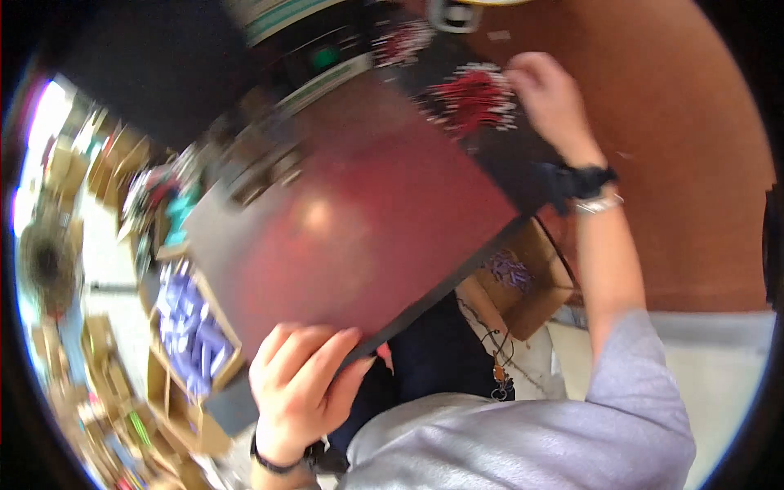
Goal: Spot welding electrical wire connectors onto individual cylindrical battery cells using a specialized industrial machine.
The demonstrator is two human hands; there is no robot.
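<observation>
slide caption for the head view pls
Left hand at the near edge of a shiny plate, right hand at a pile of red-and-white pieces.

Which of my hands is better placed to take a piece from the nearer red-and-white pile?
Probably your right hand: it is right at the edge of that red-and-white pile. Your left hand is at the near edge of the reddish plate, much of which lies between it and the pile.

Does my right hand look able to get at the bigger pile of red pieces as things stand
Most likely yes: the right hand is at the edge of the bigger pile of red pieces, fingers toward it, and nothing visible blocks the way.
</observation>
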